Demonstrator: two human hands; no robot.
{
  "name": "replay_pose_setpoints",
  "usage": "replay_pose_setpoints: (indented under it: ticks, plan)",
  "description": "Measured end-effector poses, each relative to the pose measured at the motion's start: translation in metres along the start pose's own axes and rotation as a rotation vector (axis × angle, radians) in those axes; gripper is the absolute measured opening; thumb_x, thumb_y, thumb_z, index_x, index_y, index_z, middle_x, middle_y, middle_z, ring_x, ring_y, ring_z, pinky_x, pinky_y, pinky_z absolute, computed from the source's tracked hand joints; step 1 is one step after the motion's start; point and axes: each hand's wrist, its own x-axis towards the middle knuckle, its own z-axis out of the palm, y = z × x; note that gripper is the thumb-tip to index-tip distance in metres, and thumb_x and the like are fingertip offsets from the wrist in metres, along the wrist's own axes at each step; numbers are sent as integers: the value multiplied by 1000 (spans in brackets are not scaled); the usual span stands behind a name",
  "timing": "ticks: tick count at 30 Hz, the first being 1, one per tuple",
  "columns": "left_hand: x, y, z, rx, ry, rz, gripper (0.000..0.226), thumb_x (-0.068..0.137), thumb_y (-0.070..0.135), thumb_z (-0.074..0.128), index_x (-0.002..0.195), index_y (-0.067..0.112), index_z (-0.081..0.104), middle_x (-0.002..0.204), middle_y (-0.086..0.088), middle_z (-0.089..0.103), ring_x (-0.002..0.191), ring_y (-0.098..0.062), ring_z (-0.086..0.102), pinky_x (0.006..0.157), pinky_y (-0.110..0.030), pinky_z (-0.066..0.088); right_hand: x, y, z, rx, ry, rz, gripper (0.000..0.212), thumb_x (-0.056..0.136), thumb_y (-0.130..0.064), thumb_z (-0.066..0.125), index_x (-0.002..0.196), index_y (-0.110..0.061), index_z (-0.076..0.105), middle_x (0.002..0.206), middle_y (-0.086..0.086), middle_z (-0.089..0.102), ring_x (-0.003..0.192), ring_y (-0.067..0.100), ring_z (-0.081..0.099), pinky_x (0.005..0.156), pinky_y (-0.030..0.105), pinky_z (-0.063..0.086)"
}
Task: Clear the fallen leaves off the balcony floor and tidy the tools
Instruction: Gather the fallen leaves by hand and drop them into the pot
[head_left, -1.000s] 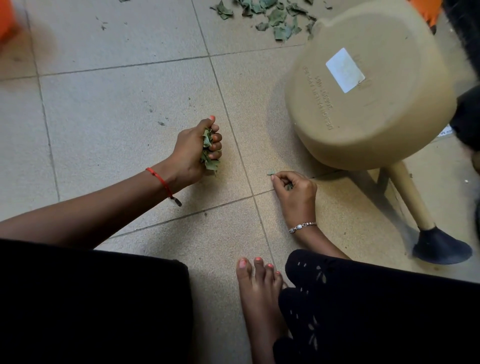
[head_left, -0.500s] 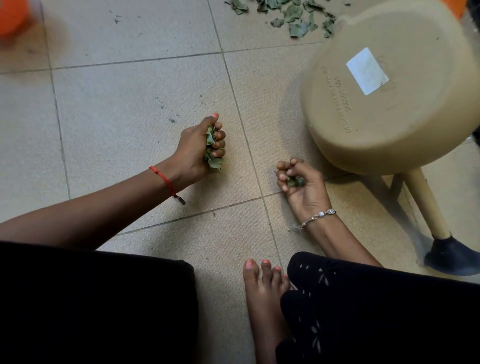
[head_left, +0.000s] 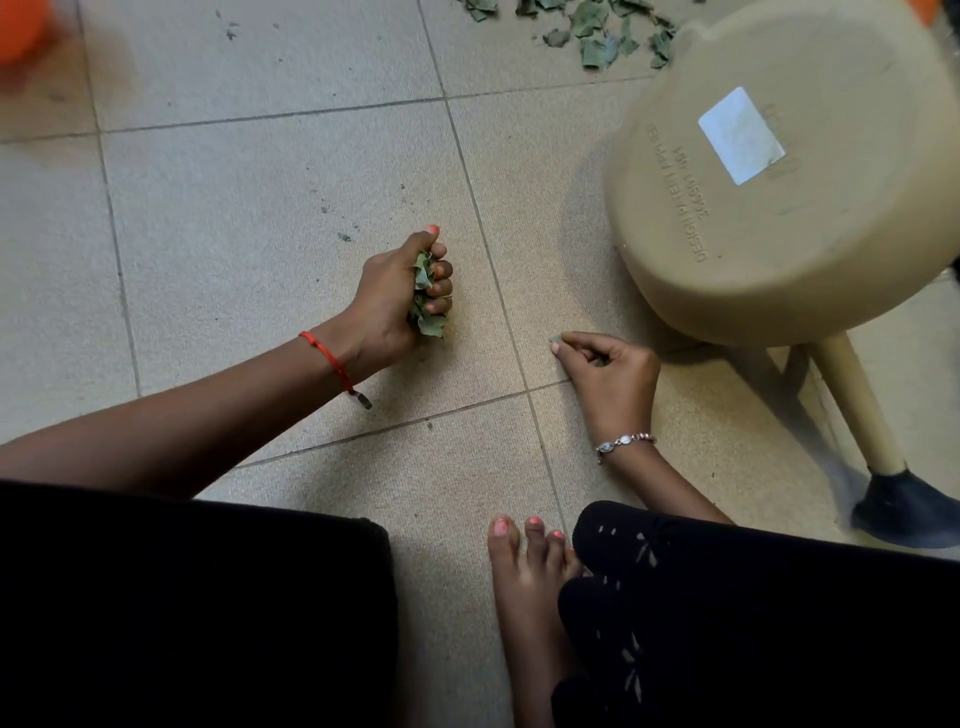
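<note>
My left hand (head_left: 397, 296) is clenched around a bunch of green leaves (head_left: 425, 297), knuckles resting on the tiled floor (head_left: 249, 218). My right hand (head_left: 608, 371) lies low on the floor by a tile joint, fingertips pinched on a small leaf scrap (head_left: 555, 339), with more green showing inside the palm. A loose pile of fallen leaves (head_left: 592, 28) lies on the tiles at the top edge, beside the stool. Tiny leaf crumbs (head_left: 344, 237) dot the tile above my left hand.
A beige plastic stool (head_left: 789, 187) stands at the right, its leg (head_left: 857, 405) ending in a dark rubber foot (head_left: 906, 506). An orange object (head_left: 18, 28) sits at the top left corner. My bare foot (head_left: 524, 577) and black-clad knees fill the bottom.
My right hand turned palm-down again and pressed back to the floor at a leaf scrap, after lifting and curling up half a second ago. The left hand kept its bunch.
</note>
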Motion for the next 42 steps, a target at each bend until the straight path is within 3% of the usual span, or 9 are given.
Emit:
replay_pose_setpoints:
  ticks: [4, 8, 10, 13, 17, 22, 28, 37, 42]
  plan:
    - [0, 2, -2, -9, 4, 4, 26, 96, 24, 48, 71, 15, 46, 49, 6, 42, 39, -5, 36, 36, -14, 28, -3, 3, 4, -204, -12, -214, 6, 80, -4, 68, 77, -1, 72, 63, 4, 62, 56, 12, 52, 63, 28, 46]
    - [0, 3, -1, -17, 8, 5, 26, 96, 24, 49, 71, 15, 46, 49, 5, 42, 39, -5, 37, 36, -14, 28, 1, 5, 9, -444, -45, -372, 9, 81, -1, 63, 72, 0, 63, 59, 1, 49, 55, 15, 43, 54, 25, 35]
    - [-1, 5, 1, -13, 9, 14, 26, 96, 24, 49, 71, 15, 46, 49, 6, 42, 39, -5, 37, 35, -14, 27, 10, -3, 10, -412, -104, -290, 10, 81, -3, 62, 71, -1, 62, 58, -3, 45, 52, 11, 39, 52, 18, 30]
    - [2, 11, 3, -31, 1, 28, 27, 97, 23, 48, 71, 15, 46, 49, 6, 42, 39, -4, 37, 35, -14, 28, 23, -31, 11, 0, -231, 68, 15, 82, -7, 62, 67, -6, 63, 48, -6, 44, 40, 0, 36, 43, 9, 30]
    - [9, 33, 15, -83, -2, 79, 28, 97, 23, 47, 70, 15, 46, 48, 6, 42, 39, -4, 35, 35, -14, 27, 35, -87, 17, 855, -561, 588, 17, 74, -8, 50, 61, -13, 41, 46, -4, 35, 35, 6, 27, 34, 15, 17]
    - [18, 111, 66, -360, -12, 204, 32, 98, 21, 41, 67, 15, 41, 43, 6, 37, 33, -5, 32, 31, -15, 25, 67, -185, 24, 1396, -498, 624, 5, 52, -13, 33, 53, -15, 29, 53, 6, 38, 39, 16, 32, 40, 17, 21]
    - [-46, 237, 150, -601, -124, 316, 35, 100, 17, 33, 65, 15, 36, 40, 5, 38, 30, -6, 33, 30, -16, 27, 103, -327, -40, 1489, -324, 459, 11, 44, -5, 25, 40, -14, 29, 42, 2, 32, 32, 14, 27, 39, 13, 18]
    - [-292, 423, 338, -650, -118, 327, 36, 100, 18, 32, 64, 16, 34, 41, 5, 38, 30, -5, 34, 29, -15, 27, 63, -620, -250, 1755, -185, 650, 22, 61, -1, 35, 51, -2, 55, 58, 12, 51, 47, 23, 49, 43, 20, 38]
    - [-449, 503, 438, -644, -98, 324, 44, 98, 17, 34, 54, 15, 41, 41, 4, 34, 31, -6, 32, 28, -15, 24, 17, -770, -393, 1692, -292, 693, 20, 65, -1, 39, 60, 0, 59, 57, 12, 55, 49, 23, 51, 45, 23, 41]
